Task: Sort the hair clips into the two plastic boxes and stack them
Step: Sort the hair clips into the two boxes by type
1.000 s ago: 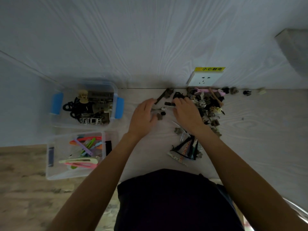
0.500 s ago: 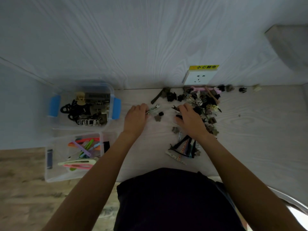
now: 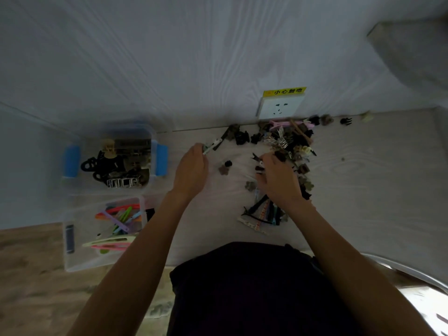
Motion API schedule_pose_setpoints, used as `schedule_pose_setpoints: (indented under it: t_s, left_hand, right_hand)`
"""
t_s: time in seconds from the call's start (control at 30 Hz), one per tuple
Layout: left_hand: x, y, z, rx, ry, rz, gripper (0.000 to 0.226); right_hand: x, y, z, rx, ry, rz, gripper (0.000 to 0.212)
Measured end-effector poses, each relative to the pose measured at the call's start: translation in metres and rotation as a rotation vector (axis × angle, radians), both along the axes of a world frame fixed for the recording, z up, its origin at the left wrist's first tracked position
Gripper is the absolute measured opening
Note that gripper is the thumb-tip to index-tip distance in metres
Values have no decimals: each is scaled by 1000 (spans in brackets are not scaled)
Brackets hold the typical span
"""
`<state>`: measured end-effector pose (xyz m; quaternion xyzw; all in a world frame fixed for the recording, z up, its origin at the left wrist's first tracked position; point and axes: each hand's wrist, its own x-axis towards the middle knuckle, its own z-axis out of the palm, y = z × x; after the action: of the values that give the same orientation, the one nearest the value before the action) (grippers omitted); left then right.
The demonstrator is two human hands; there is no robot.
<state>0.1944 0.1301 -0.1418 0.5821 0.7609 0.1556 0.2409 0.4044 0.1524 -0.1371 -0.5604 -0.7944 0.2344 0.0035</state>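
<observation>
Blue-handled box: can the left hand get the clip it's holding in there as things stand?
Probably yes. The blue-handled box stands open-topped just to the left of the left hand, which pinches a slim clip, and nothing lies on the table between them.

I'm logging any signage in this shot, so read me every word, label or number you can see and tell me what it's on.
"小心触电" in dark characters on the yellow sticker, fixed to the wall just above the white wall socket; the small mark at its left end is too blurred to read.
Nothing else legible: the two plastic boxes and the hair clips show no readable text.
</observation>
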Motion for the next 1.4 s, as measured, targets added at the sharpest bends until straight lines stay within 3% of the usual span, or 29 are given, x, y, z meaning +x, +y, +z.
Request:
schedule_pose_setpoints:
  t_s: [0.17, 0.33, 0.43, 0.57, 0.83, 1.03, 1.1, 1.2, 1.33, 1.4]
  left_hand:
    - [1, 10, -11, -155, 54, -229, 37]
    - [-6, 15, -13, -220, 28, -297, 48]
    - [-5, 11, -12, -211, 27, -286, 45]
    - [-1, 11, -11, -187, 24, -236, 41]
    - [17, 25, -4, -169, 71, -294, 28]
    - [15, 28, 0, -177, 187, -344, 29]
    - [9, 20, 5, -111, 165, -267, 28]
    - [0, 8, 24, 59, 72, -127, 23]
    - [-12, -27, 64, 235, -12, -65, 17]
    - [-29, -57, 84, 265, 19, -43, 17]
  right_hand:
    - [-2, -11, 6, -1, -101, 84, 27]
    - [-12, -1, 2, 44, -252, 137, 40]
    - [-13, 3, 1, 14, -230, 148, 28]
    - [-14, 3, 5, -31, -92, 53, 22]
    - [-7, 11, 19, -76, 403, -300, 17]
    - [-4, 5, 20, -199, 455, -380, 10]
    - [-6, 4, 23, -220, 497, -397, 4]
    - [-11, 5, 26, -270, 512, -422, 13]
    - [-23, 3, 28, -501, 626, -491, 39]
    - [-40, -9, 35, -634, 685, -450, 34]
